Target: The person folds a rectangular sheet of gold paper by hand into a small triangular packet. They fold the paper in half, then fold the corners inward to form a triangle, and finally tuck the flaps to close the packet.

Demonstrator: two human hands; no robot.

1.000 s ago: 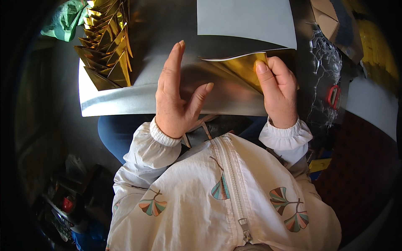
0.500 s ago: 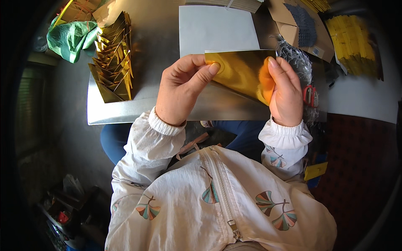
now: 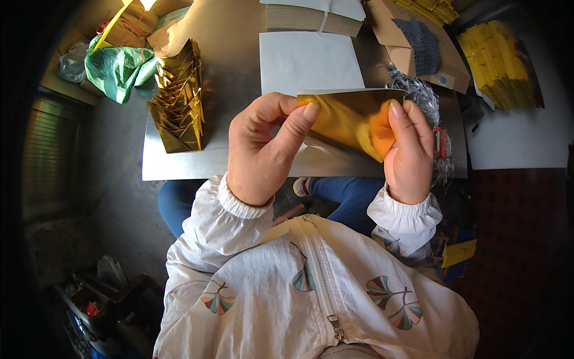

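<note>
Between my two hands, above the metal table, is a shiny gold foil paper sheet. My left hand pinches its upper left corner with the thumb on the near face. At the opposite end my right hand grips the right edge, thumb in front and fingers behind. The sheet tilts, its pale upper edge running almost level. Over to the left on the table stands a row of folded gold foil paper pieces, nested into each other. Beyond my hands lies a white sheet stack.
A tied stack of boards is at the back. Rightward are a cardboard box with a dark grey cloth, clear plastic strands, red-handled scissors and yellow bundles. A green bag sits far left.
My hands and the gold foil paper sheet appear slightly lower in the picture, and the whole table view has shifted a little. Both hands keep their hold.
</note>
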